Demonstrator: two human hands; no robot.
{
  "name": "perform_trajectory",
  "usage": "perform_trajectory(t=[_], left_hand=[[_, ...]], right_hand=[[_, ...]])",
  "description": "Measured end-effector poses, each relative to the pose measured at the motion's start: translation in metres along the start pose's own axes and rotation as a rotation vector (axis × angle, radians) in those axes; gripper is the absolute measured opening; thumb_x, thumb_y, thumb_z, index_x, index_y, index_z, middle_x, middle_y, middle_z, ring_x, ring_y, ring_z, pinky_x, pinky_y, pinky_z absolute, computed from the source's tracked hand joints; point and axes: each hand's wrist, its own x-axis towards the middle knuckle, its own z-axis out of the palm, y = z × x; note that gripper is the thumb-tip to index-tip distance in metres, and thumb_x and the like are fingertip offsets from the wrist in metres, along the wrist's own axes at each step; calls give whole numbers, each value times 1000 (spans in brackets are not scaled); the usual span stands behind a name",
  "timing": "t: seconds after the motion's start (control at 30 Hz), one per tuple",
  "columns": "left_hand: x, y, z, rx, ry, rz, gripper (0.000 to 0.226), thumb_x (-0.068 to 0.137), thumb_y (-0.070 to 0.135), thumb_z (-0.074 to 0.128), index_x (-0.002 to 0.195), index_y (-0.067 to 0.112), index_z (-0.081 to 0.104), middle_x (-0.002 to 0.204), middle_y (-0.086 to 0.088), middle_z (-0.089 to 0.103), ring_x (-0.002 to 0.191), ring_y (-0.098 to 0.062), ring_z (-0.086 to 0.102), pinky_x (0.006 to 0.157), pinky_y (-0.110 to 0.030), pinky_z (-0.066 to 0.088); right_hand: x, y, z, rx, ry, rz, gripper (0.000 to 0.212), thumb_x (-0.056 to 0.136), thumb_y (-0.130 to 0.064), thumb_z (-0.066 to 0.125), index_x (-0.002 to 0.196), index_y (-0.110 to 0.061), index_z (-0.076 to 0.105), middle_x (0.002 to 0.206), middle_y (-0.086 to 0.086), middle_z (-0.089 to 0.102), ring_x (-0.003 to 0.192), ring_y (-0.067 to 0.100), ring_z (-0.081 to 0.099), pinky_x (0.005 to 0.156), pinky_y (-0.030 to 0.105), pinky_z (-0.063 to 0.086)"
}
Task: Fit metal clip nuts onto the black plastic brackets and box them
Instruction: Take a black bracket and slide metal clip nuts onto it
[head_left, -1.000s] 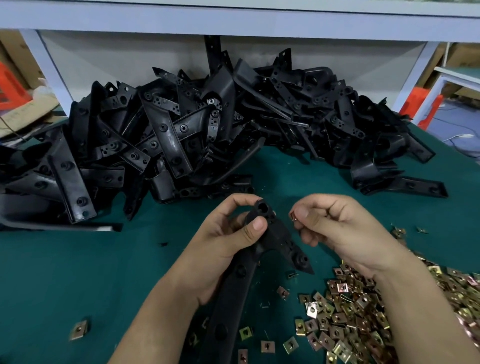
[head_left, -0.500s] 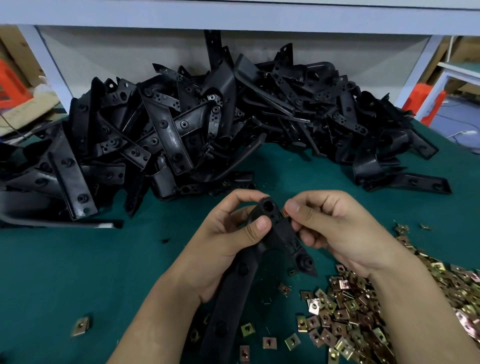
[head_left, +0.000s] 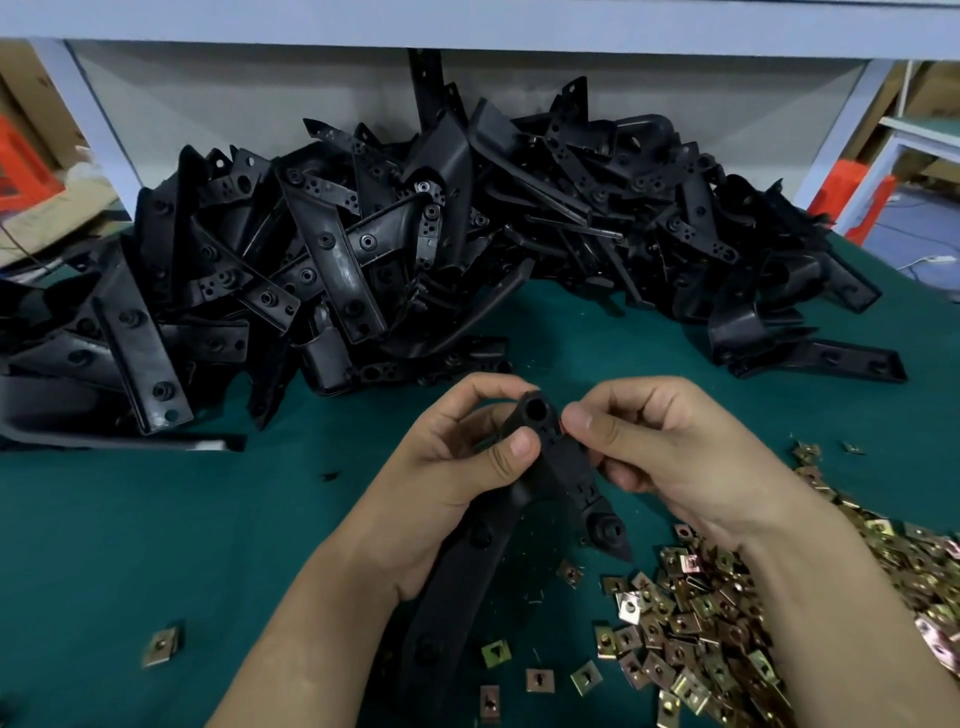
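Bracket, at frame centre above the desk, is gripped by the left hand, its long axis running toward lower left. Against its upper right edge a clip nut is pinched by the right hand.

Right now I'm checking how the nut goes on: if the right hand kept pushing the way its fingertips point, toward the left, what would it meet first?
The right hand would meet the top end of the black bracket, which the left hand holds; its fingertips seem already against it.
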Motion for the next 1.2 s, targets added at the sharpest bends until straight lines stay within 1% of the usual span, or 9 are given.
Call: perform_trajectory(t=[0.1,0.3,0.47,0.6,0.8,0.9,1.0,1.07,1.2], left_hand=[[0,1,1,14,-4,-7,28,83,21,76,110,19,67,102,-7,67,90,-20,66,81,-28,55],[-2,2,2,130,-37,-9,25,84,19,75,108,20,69,100,-1,65,95,-14,62,86,-20,50],[-5,5,3,199,-89,-38,24,85,19,75,108,21,70,103,0,65,100,-14,62,91,-22,50],[-5,5,4,209,-143,-80,22,87,14,73,106,23,70,101,-1,64,96,-16,60,86,-24,51],[-4,6,3,200,-87,-45,23,82,19,76,104,24,72,96,0,66,89,-11,62,79,-19,52],[-4,5,2,237,-68,-41,23,82,17,76,103,26,72,96,-3,64,90,-13,61,80,-19,52],[-4,6,1,233,-77,-63,24,84,17,75,107,24,70,101,-8,64,96,-19,61,85,-24,53],[-4,6,1,166,-65,-73,25,88,16,72,112,20,66,103,-12,65,95,-23,63,84,-28,54],[-4,6,1,41,-53,-88,26,91,17,69,115,20,62,101,-11,66,90,-26,64,82,-33,56]], right_hand=[[-1,0,-3,4,-26,4,19,70,-40,76,69,-21,75,61,-1,59,48,5,46,45,13,36],[-5,1,-13,-14,-126,48,15,75,-30,81,68,-19,74,58,0,58,47,5,45,44,12,35],[-8,3,-19,-60,-201,41,12,77,-25,77,68,-18,74,57,-1,58,46,6,44,44,14,35],[-10,3,-21,-97,-271,44,12,79,-24,79,70,-19,75,58,-2,58,47,5,43,45,13,34],[-5,5,-16,-38,-207,33,19,73,-31,81,67,-17,72,57,-1,57,46,4,42,45,13,34],[-3,5,-10,-34,-234,48,18,72,-31,79,64,-18,71,57,0,57,46,5,42,44,14,33],[-1,5,-8,-29,-244,64,16,77,-26,79,65,-18,72,57,0,58,46,5,42,44,14,33],[-1,5,-8,25,-196,90,11,73,-28,77,68,-18,76,59,0,58,47,5,43,44,13,34],[-1,7,-10,114,-157,159,13,66,-30,77,71,-17,78,63,1,60,50,5,47,45,11,37]])
